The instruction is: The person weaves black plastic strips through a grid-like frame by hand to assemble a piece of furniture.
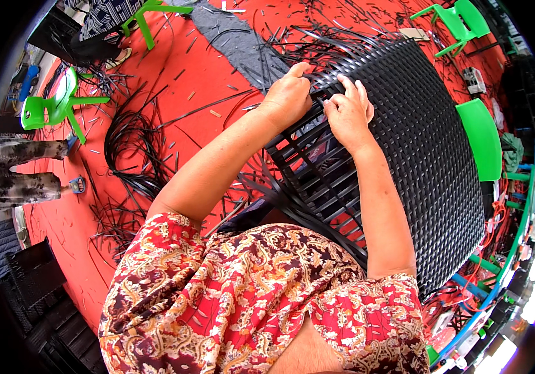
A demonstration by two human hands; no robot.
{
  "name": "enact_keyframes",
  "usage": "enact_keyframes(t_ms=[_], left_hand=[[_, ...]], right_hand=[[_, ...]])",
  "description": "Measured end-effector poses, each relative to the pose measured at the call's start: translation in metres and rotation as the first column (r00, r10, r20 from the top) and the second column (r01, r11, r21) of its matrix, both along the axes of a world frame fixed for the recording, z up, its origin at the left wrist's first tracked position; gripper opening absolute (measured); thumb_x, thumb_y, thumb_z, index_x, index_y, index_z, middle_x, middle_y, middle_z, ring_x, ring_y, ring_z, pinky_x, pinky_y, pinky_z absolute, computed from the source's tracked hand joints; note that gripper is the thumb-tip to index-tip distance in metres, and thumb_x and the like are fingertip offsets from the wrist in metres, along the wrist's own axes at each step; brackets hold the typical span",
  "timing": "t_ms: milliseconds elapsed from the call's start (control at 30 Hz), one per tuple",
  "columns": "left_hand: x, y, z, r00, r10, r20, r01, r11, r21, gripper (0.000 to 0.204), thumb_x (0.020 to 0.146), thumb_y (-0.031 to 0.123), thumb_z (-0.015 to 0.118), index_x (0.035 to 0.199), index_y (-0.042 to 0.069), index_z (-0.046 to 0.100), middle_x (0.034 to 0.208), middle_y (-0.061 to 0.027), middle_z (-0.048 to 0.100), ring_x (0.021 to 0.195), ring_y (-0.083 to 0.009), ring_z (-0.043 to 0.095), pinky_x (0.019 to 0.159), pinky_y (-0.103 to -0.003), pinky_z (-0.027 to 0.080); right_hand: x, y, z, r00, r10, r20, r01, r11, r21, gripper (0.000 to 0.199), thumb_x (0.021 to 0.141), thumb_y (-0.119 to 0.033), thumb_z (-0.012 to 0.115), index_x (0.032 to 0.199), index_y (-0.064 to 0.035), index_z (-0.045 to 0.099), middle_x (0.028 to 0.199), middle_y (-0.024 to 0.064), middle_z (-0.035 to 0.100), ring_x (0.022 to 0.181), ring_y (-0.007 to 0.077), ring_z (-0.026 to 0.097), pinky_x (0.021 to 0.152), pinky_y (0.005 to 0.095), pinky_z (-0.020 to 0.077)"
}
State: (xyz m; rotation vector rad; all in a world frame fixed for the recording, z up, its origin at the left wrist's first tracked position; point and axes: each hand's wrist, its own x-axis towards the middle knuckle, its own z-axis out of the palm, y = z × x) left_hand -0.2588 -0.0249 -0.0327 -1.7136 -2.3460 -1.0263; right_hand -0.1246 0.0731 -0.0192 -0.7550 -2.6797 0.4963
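- Your left hand (289,93) is closed in a fist-like pinch on a black strip (317,80) at the weaving edge of the black woven panel (417,137).
- Your right hand (347,112) lies just beside it, fingers curled narrow and pressing down on the weave; whether it grips a strand, you cannot tell.
- The panel lies across your lap, running far and to the right; its near-left part is still open slats over the frame.
- Judged by look, the strips are thin, springy plastic, smooth and likely slippery; pinch them close to the weave, not at the loose ends.
- The panel seems stiff and light enough to steady with a flat palm.
- Loose strips (130,143) lie in a tangle on the red floor (80,230) to your left.
- Green plastic chairs (55,106) stand far left and far right.
- No label or sign is clear enough to make out.
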Motion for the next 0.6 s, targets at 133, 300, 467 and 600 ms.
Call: enact_keyframes(t_ms=[133,300,467,600], left_hand=[[0.006,0.004,-0.006,0.999,0.033,0.017,-0.034,0.997,0.072,0.011,0.072,0.006,0.057,0.068,-0.004,0.060,0.120,-0.0204,0.055,0.100,-0.0327,0.059,0.084,-0.039,0.050],[0.013,0.001,-0.006,0.997,0.054,0.063,-0.060,0.994,0.087,0.010,0.071,0.006,0.059,0.068,-0.003,0.059,0.117,-0.0193,0.057,0.097,-0.0313,0.061,0.081,-0.038,0.051],[-0.005,0.003,-0.022,0.995,0.025,0.092,-0.040,0.986,0.163,0.011,0.071,0.008,0.065,0.081,0.002,0.067,0.116,-0.0190,0.058,0.089,-0.0298,0.064,0.076,-0.034,0.053],[-0.009,0.004,-0.013,0.945,0.005,0.326,-0.005,1.000,-0.003,0.016,0.075,0.009,0.067,0.090,0.005,0.071,0.118,-0.0140,0.058,0.074,-0.0207,0.066,0.067,-0.030,0.054]], right_hand=[[-0.004,0.006,-0.009,1.000,0.010,-0.029,-0.010,1.000,0.010,0.019,0.081,-0.024,0.062,0.073,-0.0068,0.067,0.140,0.0084,0.038,0.135,0.0346,0.020,0.103,0.0544,0.0148],[-0.011,0.006,-0.013,1.000,-0.019,-0.013,0.020,0.999,0.049,0.018,0.081,-0.023,0.062,0.075,-0.0063,0.068,0.139,0.0081,0.039,0.134,0.0341,0.021,0.103,0.0558,0.0147],[-0.015,-0.004,-0.016,0.998,-0.050,-0.037,0.052,0.997,0.058,0.016,0.082,-0.021,0.062,0.079,-0.0069,0.068,0.139,0.0055,0.039,0.134,0.0320,0.022,0.104,0.0558,0.0139],[-0.017,-0.009,-0.017,0.996,-0.087,-0.029,0.090,0.992,0.089,0.016,0.082,-0.021,0.061,0.081,-0.0070,0.069,0.138,0.0039,0.039,0.134,0.0295,0.023,0.105,0.0552,0.0133]])
